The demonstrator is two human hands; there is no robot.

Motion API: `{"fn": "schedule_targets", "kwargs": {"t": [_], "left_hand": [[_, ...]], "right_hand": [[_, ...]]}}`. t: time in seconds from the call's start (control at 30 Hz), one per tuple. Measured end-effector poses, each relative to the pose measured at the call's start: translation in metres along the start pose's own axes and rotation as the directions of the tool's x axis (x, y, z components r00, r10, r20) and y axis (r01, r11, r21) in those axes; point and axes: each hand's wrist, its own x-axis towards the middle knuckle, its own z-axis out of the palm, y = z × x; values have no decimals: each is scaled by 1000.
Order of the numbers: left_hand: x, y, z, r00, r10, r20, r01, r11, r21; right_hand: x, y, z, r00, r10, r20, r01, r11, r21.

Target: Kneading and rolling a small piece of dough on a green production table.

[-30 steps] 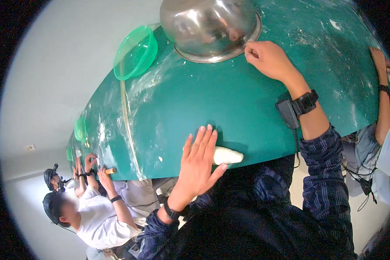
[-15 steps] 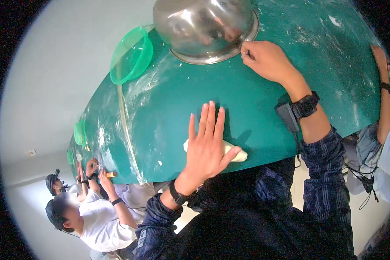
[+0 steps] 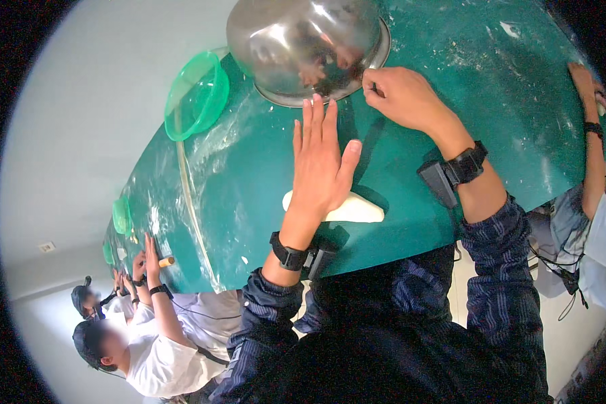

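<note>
My left hand (image 3: 316,161), fingers stretched out, lies palm down over a pale, elongated dough roll (image 3: 357,211) on the green table (image 3: 239,172); the roll shows on both sides of my wrist, and whether palm or wrist touches it is unclear. My right hand (image 3: 400,94) has its fingers curled beside the rim of an upside-down steel bowl (image 3: 303,34); anything inside them is hidden. Both forearms wear black straps with attached devices.
A green plastic basin (image 3: 198,101) sits left of the steel bowl, a smaller green container (image 3: 121,215) farther along. Co-workers in white shirts (image 3: 155,367) work at the left, near a short wooden stick (image 3: 166,262). Another person's arm (image 3: 592,135) reaches in at the right. Flour streaks mark the table.
My left hand has slid forward over the table toward the steel bowl, and the dough roll has shifted forward under it. My right hand stays beside the bowl's rim.
</note>
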Motion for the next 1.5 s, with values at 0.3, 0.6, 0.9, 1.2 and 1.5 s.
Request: {"fn": "schedule_targets", "kwargs": {"t": [0.3, 0.6, 0.9, 1.2, 1.5], "left_hand": [[-69, 13, -19, 999, 11, -47, -5, 993, 115], [-154, 42, -49, 939, -35, 342, -50, 970, 236], [-184, 61, -50, 917, -62, 393, -60, 955, 291], [-94, 48, -26, 968, 7, 251, -82, 954, 289], [-2, 24, 7, 999, 31, 9, -31, 1000, 4]], "right_hand": [[-2, -1, 0, 998, -43, -45, 43, 999, -1], [-4, 2, -8, 999, 8, 34, -8, 1000, -20], [0, -4, -5, 1000, -10, 21, 11, 999, -34], [-3, -3, -1, 999, -42, -11, 42, 998, -36], [-4, -3, -4, 999, -32, -16, 31, 999, -28]]}}
